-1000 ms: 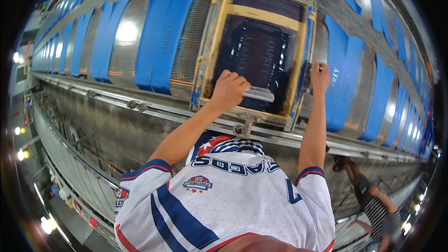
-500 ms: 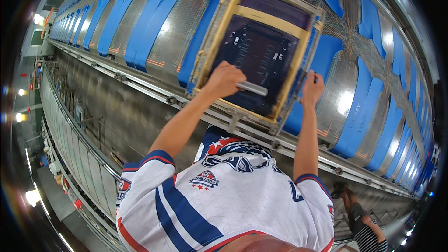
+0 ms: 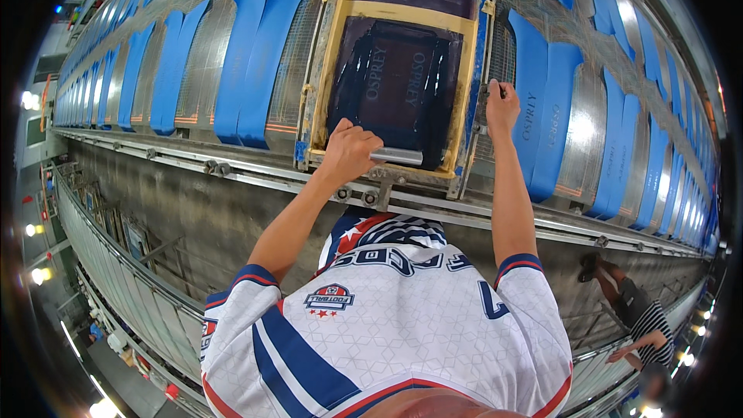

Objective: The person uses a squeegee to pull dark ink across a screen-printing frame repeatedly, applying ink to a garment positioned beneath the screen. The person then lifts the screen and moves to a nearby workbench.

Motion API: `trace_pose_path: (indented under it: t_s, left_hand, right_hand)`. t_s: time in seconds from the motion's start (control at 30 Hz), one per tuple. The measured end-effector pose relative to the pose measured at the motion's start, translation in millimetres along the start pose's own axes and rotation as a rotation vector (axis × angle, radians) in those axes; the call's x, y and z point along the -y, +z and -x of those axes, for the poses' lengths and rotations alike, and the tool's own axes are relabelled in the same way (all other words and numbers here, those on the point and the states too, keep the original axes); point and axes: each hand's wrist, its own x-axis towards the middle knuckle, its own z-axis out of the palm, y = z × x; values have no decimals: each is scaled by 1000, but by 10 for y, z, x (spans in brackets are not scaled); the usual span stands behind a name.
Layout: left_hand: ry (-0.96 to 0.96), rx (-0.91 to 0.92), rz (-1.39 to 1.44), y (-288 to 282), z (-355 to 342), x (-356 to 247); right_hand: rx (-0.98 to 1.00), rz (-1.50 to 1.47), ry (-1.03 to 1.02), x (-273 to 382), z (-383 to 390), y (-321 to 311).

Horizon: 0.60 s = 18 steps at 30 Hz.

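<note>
A screen-printing frame (image 3: 307, 104) with yellow-taped inner borders lies across the long table in front of me. Dark, wet-looking ink and mirrored pale lettering show on its mesh (image 3: 393, 70). My left hand (image 3: 350, 153) is closed around one end of a squeegee (image 3: 398, 156), a silvery bar resting near the frame's front edge. At the right side of the frame, my right hand (image 3: 503, 108) has its fingers curled against the rail; the exact grip is partly hidden. Just right of that hand lies a pair of blue cut pieces (image 3: 546, 108) with faint printed lettering.
More blue pieces (image 3: 255, 62) lie in rows along the shiny metal table. A rail with bolts (image 3: 209, 168) runs along its front edge. Behind me stands a long row of pale panels (image 3: 131, 263). Another person (image 3: 650, 325) is at the lower right.
The tilted frame now sits squarer and farther left, and blue pieces no longer jut out from both its sides. Both hands shifted left with it, the squeegee still in my left hand. My view turned.
</note>
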Motion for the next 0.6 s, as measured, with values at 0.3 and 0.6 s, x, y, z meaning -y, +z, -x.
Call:
trace_pose_path:
  t_s: [0.3, 0.6]
  left_hand:
    - [-12, 99, 3, -62, -528, 368]
    - [32, 103, 4, -156, -2058, 1216]
  right_hand:
    - [98, 35, 62, -201, -46, 42]
    - [335, 123, -499, 997, -498, 149]
